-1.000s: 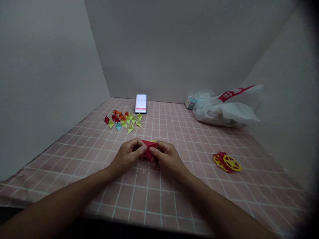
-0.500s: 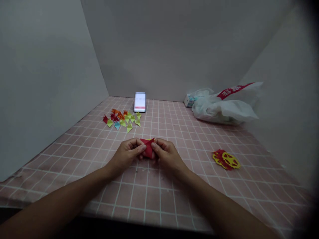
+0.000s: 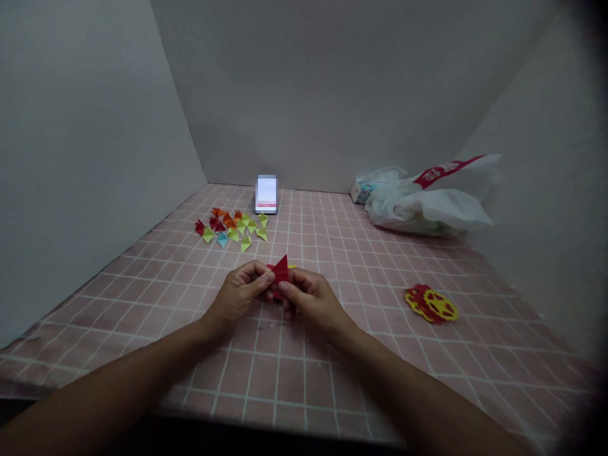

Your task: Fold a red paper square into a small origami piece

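A folded piece of red paper [image 3: 281, 270] is pinched between both hands above the checked tablecloth. My left hand [image 3: 244, 291] closes on its left side with thumb and fingers. On its lower right, my right hand [image 3: 313, 297] presses with the thumb, fingers curled behind. One pointed flap of the paper stands up between the hands. A bit of something yellow [image 3: 292, 266] shows just behind the right fingers; its shape is mostly hidden. The paper's lower part is covered by my fingers.
Several small folded paper figures [image 3: 229, 220] in red, orange, yellow and blue lie at the back left. Near them stands a lit phone [image 3: 266, 194]. A white plastic bag [image 3: 427, 206] and a small box [image 3: 360, 191] rest back right. Red and yellow cut-out shapes [image 3: 432, 304] lie at right.
The right thumb has slid left and down across the red paper. The paper's pointed flap has turned more upright. Both hands remain on the paper.
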Demonstrator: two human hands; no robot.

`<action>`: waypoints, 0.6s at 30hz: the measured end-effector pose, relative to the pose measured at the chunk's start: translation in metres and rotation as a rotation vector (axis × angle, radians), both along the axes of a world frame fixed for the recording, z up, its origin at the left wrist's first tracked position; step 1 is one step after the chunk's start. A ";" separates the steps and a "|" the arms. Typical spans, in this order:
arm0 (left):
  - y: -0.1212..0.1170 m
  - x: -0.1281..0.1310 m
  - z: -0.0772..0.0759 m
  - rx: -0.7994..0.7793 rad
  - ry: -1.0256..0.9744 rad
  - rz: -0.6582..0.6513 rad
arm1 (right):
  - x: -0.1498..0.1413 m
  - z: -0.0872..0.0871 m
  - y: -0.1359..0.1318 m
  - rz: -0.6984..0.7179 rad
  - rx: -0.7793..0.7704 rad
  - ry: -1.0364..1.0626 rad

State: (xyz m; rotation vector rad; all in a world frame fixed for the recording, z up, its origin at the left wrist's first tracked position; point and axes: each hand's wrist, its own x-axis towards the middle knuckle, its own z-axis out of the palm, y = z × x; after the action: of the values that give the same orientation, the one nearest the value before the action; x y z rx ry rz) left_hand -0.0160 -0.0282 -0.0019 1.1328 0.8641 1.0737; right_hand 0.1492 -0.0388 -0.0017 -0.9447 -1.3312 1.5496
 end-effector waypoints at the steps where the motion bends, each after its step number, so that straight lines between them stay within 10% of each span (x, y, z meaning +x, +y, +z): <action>1: 0.000 0.001 -0.001 -0.017 -0.023 0.002 | 0.000 0.001 0.000 -0.008 0.008 -0.011; 18: 0.003 0.001 0.004 -0.149 -0.181 -0.097 | 0.006 0.003 0.001 0.055 -0.120 0.154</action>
State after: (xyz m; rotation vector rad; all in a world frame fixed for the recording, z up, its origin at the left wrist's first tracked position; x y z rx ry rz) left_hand -0.0149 -0.0251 0.0017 0.9289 0.7261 0.9978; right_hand 0.1551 -0.0381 0.0015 -0.8490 -1.1755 1.7245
